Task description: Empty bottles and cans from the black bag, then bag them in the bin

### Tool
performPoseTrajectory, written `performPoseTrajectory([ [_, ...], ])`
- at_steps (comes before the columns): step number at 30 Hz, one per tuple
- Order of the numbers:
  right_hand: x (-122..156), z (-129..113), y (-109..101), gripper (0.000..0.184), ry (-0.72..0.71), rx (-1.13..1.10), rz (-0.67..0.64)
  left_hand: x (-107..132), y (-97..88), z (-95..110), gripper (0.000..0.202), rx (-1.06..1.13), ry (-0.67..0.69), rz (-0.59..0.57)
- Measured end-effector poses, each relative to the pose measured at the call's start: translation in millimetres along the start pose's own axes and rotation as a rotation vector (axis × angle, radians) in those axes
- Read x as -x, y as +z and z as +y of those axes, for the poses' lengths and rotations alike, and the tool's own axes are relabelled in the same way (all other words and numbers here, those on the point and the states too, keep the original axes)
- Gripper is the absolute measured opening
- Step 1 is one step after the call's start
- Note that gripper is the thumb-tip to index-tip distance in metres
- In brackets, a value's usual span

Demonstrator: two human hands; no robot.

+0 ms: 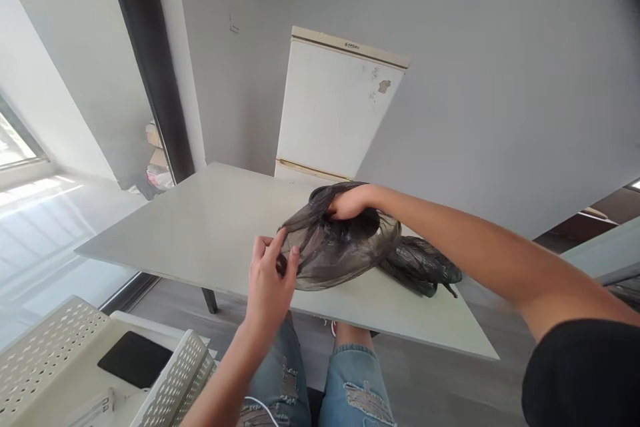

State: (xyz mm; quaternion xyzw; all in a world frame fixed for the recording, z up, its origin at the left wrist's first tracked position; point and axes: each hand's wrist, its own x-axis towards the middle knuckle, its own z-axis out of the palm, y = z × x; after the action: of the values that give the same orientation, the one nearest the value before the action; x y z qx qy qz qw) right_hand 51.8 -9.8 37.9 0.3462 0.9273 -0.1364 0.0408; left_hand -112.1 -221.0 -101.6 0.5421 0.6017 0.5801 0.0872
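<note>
A thin, dark, see-through plastic bag (340,250) lies crumpled on the pale table (200,227). My left hand (267,280) pinches the bag's near edge between thumb and fingers. My right hand (350,203) is closed on the far edge of the bag's mouth, fingers tucked into the plastic. Between the two hands the bag's mouth is pulled apart. More dark plastic (423,267), bunched up, lies on the table just right of the bag.
A white refrigerator (335,107) stands against the grey wall behind the table. A white perforated rack (170,380) with a black pad (133,359) sits at lower left. My knees in torn jeans (350,380) are below the table's near edge. A bright window is at left.
</note>
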Motion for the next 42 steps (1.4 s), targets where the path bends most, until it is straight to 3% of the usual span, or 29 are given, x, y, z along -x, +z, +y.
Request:
performPoseTrajectory([
  [2, 26, 8, -16, 0.017, 0.003, -0.013, -0.104, -11, 3.6, -10, 0.046, -0.018, -0.019, -0.001],
  [3, 39, 15, -22, 0.023, 0.03, -0.02, -0.093, -17, 5.4, -14, 0.047, -0.022, -0.029, -0.006],
  [6, 65, 45, -22, 0.04, 0.125, -0.011, 0.195, -36, 13.4, -27, 0.055, 0.003, -0.05, -0.033],
  [9, 55, 77, -4, 0.051, 0.093, -0.113, 0.343, -58, 28.9, -43, 0.069, 0.125, -0.12, -0.102],
  [11, 35, 93, 9, 0.054, 0.117, -0.319, 0.31, -70, 41.5, -56, 0.079, 0.244, -0.209, -0.142],
  [15, 6, 115, 30, 0.068, 0.324, -0.857, 0.158, -74, 56.5, -83, 0.091, 0.413, -0.382, -0.284],
  [18, 12, 128, 50, 0.076, 0.43, -1.126, 0.046, -58, 55.8, -100, 0.091, 0.478, -0.436, -0.482],
  [20, 27, 133, 66, 0.076, 0.405, -1.171, 0.09, -45, 54.2, -108, 0.089, 0.501, -0.422, -0.517],
  [25, 77, 127, 103, 0.058, 0.201, -0.862, 0.738, -26, 58.2, -111, 0.088, 0.602, -0.37, -0.318],
  [27, 96, 120, 114, 0.057, 0.099, -0.84, 0.893, -22, 61.5, -109, 0.082, 0.675, -0.388, -0.304],
  [29, 113, 114, 126, 0.056, 0.017, -0.871, 0.925, -19, 66.0, -108, 0.069, 0.713, -0.398, -0.332],
  [32, 127, 106, 149, 0.061, -0.043, -0.864, 0.864, -16, 77.1, -115, 0.054, 0.728, -0.378, -0.328],
  [34, 127, 102, 168, 0.055, -0.046, -0.88, 0.887, -16, 86.8, -122, 0.05, 0.703, -0.381, -0.255],
  [37, 117, 93, 195, 0.031, -0.041, -0.903, 0.93, -18, 98.0, -125, 0.047, 0.541, -0.377, -0.121],
  [39, 107, 84, 209, 0.015, -0.088, -0.842, 0.899, -18, 99.3, -119, 0.044, 0.388, -0.291, -0.015],
  [42, 94, 73, 223, 0.004, -0.116, -0.699, 0.86, -13, 94.4, -105, 0.042, 0.259, -0.037, 0.096],
])
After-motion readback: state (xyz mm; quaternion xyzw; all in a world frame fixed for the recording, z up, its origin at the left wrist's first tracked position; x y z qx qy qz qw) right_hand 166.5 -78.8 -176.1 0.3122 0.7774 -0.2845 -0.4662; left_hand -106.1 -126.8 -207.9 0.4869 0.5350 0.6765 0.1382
